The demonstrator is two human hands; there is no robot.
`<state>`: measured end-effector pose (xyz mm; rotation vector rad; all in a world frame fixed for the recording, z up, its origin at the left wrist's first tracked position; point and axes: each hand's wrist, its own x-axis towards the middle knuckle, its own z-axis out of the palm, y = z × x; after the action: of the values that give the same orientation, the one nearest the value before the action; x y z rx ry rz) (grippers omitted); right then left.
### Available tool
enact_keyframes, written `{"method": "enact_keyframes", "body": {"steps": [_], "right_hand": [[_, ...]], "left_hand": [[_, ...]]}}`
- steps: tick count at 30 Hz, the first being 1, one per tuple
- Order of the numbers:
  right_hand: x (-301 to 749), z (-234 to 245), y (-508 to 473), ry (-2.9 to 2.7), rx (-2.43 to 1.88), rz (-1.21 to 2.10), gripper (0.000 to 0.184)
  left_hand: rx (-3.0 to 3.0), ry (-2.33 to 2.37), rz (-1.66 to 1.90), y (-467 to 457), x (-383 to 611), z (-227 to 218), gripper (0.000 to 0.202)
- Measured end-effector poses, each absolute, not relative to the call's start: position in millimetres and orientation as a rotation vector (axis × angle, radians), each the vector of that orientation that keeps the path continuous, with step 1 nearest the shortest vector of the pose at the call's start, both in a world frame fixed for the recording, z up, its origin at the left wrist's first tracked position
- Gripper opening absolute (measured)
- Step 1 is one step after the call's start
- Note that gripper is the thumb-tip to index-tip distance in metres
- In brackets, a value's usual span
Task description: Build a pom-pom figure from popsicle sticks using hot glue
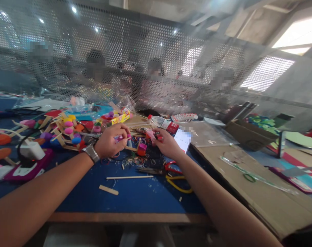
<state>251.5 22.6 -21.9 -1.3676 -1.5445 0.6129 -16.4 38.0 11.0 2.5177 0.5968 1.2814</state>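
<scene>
My left hand [113, 140], wearing a metal watch [91, 152], is closed with its fingertips together around a small purple piece [119, 138], mostly hidden by the fingers. In my right hand [166, 142] is a soft-looking pink piece [151, 136], pinched at the fingertips. A small red-and-dark thing shows by that thumb, too blurred to name. Between the hands lies a wooden stick piece with a magenta and orange block [141, 149] on its end. Scissors [176, 171] with red and yellow handles rest below my right wrist.
Stick models with coloured blobs [65, 132] crowd the left, beside a purple power strip [29, 168] with a white plug. A bottle [168, 125] and lit phone [183, 140] lie behind my right hand. Loose sticks [130, 177] lie in front; cardboard [238, 171] covers the right.
</scene>
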Motion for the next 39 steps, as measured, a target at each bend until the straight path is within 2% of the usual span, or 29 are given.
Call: {"method": "enact_keyframes", "body": {"steps": [4, 8, 13, 19, 21, 24, 28, 30, 36, 39], "right_hand": [[247.1, -8.2, 9.6, -1.661, -1.355, 0.427, 0.020], [236.5, 2.9, -7.4, -1.838, -1.138, 0.176, 0.016], [223.6, 4.4, -19.6, -1.969, -0.945, 0.272, 0.021], [219.0, 1.3, -20.5, -1.868, -0.943, 0.387, 0.008], [220.4, 2.5, -20.1, -1.745, -0.999, 0.483, 0.010], [225.3, 3.1, -15.9, -1.495, -1.025, 0.702, 0.017], [233.2, 0.4, -5.4, -1.244, -1.029, 0.882, 0.025], [235.9, -0.8, -1.3, -1.206, -1.047, 0.888, 0.026], [238.4, -2.5, 0.3, -1.273, -1.121, 0.846, 0.032], [238.4, -3.1, -0.8, -1.326, -1.148, 0.846, 0.035]], "left_hand": [[2.541, 0.640, 1.391, 37.1, -14.7, 11.3, 0.014], [2.618, 0.651, 1.445, 32.9, -8.1, 10.3, 0.012], [2.717, 0.581, 1.431, 24.5, 2.2, 10.0, 0.012], [2.779, 0.556, 1.408, 22.2, 5.9, 9.4, 0.011], [2.764, 0.629, 1.445, 24.7, 4.7, 8.3, 0.019], [2.695, 0.827, 1.458, 32.0, 0.3, 4.0, 0.044], [2.599, 1.082, 1.139, 43.4, -8.8, -4.7, 0.072], [2.576, 1.097, 0.987, 47.3, -12.7, -7.5, 0.077], [2.481, 0.995, 0.813, 51.8, -17.2, -8.8, 0.065], [2.348, 0.961, 0.792, 53.5, -17.3, -9.6, 0.050]]}}
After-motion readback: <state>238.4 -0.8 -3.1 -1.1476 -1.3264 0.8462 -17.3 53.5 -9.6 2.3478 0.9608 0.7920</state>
